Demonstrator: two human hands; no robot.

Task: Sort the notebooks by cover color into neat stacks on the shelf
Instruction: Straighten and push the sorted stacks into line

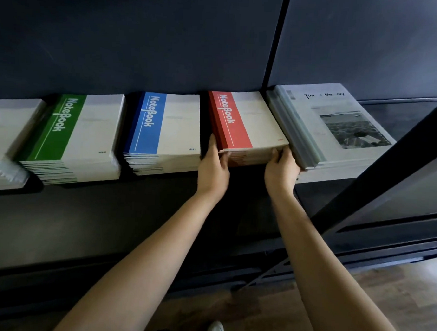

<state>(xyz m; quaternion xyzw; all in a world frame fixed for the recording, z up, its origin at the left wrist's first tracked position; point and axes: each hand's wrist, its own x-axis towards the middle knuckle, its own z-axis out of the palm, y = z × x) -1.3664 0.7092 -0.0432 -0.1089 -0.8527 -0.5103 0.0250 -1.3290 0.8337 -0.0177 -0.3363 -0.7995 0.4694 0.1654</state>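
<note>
We see both hands at the front of the red notebook stack [249, 131], which lies on the shelf [410, 116] at its front edge, between the blue stack [163, 133] and a grey stack [339, 130] whose cover carries a black-and-white photograph. The left hand [213, 165] has its fingers [211, 142] almost straight and flat against the left side of the red stack, in the narrow gap towards the blue one, while the thumb touches the front face near the left front corner. The right hand [282, 170] is more curled: its thumb [275, 152] presses on the front face and the other fingers go round the right front corner, just beside the grey stack. We cannot tell whether the stack is lifted or rests on the shelf.

To the left of the blue stack lies the green stack [73, 139], and at the left edge a pale stack [5, 141], only partly in view. The lower notebooks in the green and blue stacks stick out a little at the front. The red stack tilts slightly towards the left.
</note>
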